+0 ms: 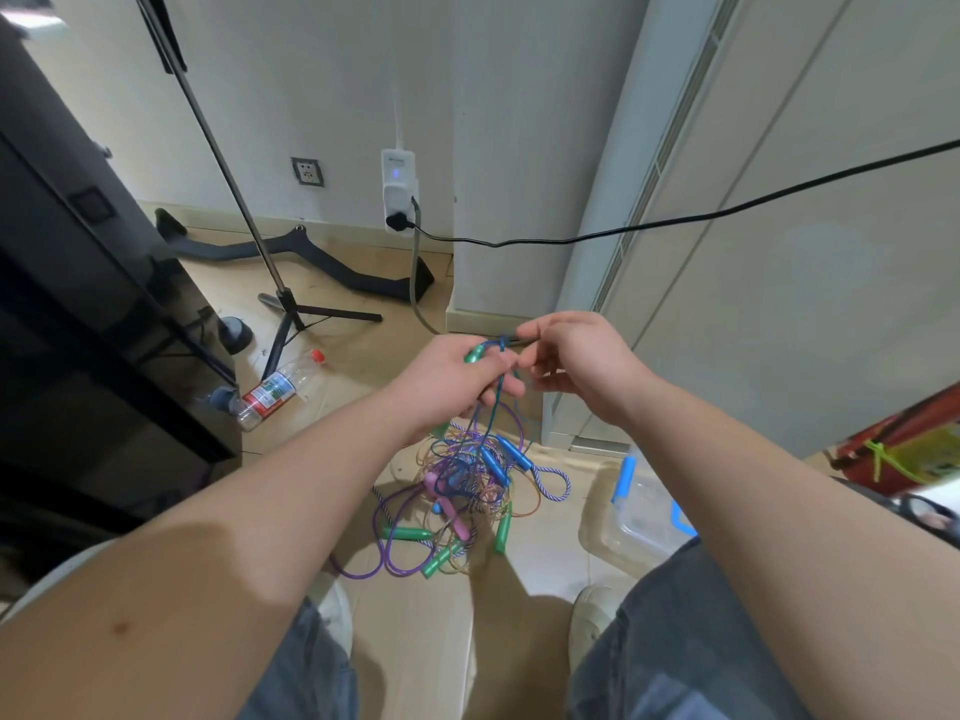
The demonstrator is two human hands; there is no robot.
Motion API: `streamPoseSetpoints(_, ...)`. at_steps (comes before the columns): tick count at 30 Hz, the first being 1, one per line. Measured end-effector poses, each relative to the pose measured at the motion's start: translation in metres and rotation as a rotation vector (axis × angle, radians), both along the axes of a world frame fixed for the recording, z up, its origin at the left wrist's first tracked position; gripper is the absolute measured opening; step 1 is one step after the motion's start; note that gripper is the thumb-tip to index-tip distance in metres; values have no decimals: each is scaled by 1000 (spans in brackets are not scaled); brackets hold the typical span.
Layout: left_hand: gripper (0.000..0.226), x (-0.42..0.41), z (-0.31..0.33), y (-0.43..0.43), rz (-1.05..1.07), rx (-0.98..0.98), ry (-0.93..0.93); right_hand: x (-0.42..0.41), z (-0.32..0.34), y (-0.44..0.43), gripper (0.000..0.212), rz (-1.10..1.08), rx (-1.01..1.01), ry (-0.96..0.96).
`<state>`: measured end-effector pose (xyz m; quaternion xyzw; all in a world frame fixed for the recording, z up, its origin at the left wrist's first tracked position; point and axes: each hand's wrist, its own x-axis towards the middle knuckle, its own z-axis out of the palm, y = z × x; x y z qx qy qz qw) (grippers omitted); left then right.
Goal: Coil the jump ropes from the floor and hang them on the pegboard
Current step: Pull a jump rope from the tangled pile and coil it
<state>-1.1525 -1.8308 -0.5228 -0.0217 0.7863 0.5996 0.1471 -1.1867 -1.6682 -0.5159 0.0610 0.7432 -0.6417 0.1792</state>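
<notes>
Where the view begins at the left, a dark cabinet point(78, 262) stands on the tan floor point(415, 641).

Tripod stand point(291, 304): slim metal pole, black legs spread on the floor beside the cabinet.

Plastic bottle point(275, 389): clear, red cap, red-and-white label, lying on its side near the tripod's closest leg.

Wall socket point(307, 171): grey plate, low on the wall.

White adapter point(399, 189): plugged in further right, blue light showing. A black cable point(675, 220) runs from it to the right edge of view.

Left hand point(452, 379): raised above the heap, fingers curled round a green handle point(474, 354) whose tip shows at the thumb.

Blue cord point(500, 387): leaves that handle, forms a small knot between the two hands, then hangs down into the heap.

Right hand point(576, 366): just beside the left, fingertips pinching the blue cord at the knot, remaining fingers curled under.

Jump ropes point(467, 491): one tangled heap on the floor directly below the hands. Cords purple, blue, striped and thin translucent; handles green, blue and pink, mixed through the tangle.

Clear storage box point(634, 517): blue latches, on the floor near the heap's right side.

Red item point(893, 439): far right edge, partly cut off; kind cannot be told.
</notes>
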Motion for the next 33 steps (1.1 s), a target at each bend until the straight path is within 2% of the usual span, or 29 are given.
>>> streamPoseSetpoints(3,15,-5,7,-1,149,191,-3,1,-3,1,24,98,150,-12)
streamPoseSetpoints(8,15,-9,18,-4,253,473,-90,22,-14,-6,29,627,289,-113)
streamPoseSetpoints(10,16,-11,20,-6,297,528,-113,27,-16,-9,18,742,321,-124)
streamPoseSetpoints(12,17,-13,20,-9,333,548,-133,28,-18,-9,10,766,343,-97)
streamPoseSetpoints(14,18,-15,18,-13,330,506,-160,27,-18,-9,9,743,324,-66)
streamPoseSetpoints(16,25,-13,16,-13,290,418,-214,23,-15,-8,11,653,220,-39)
streamPoseSetpoints(19,37,-3,5,-9,158,221,-314,15,-3,-7,12,339,-94,18)
streamPoseSetpoints(21,44,4,-5,-5,-31,106,-373,8,3,-3,12,122,-260,51)
streamPoseSetpoints(23,47,7,-13,-1,-193,37,-415,3,6,2,13,-29,-326,80)
streamPoseSetpoints(25,35,8,-16,1,-245,16,-413,-1,8,8,13,-166,-351,101)
streamPoseSetpoints(27,20,11,-16,1,-266,-57,-325,-4,8,14,11,-271,-350,107)
streamPoseSetpoints(29,14,11,-15,2,-277,-116,-199,-6,6,19,15,-271,-267,62)
streamPoseSetpoints(31,13,9,-14,3,-221,-56,-123,-4,2,20,23,-171,-87,-45)
streamPoseSetpoints(33,12,5,-9,4,-118,81,-89,1,-3,19,19,8,130,-134)
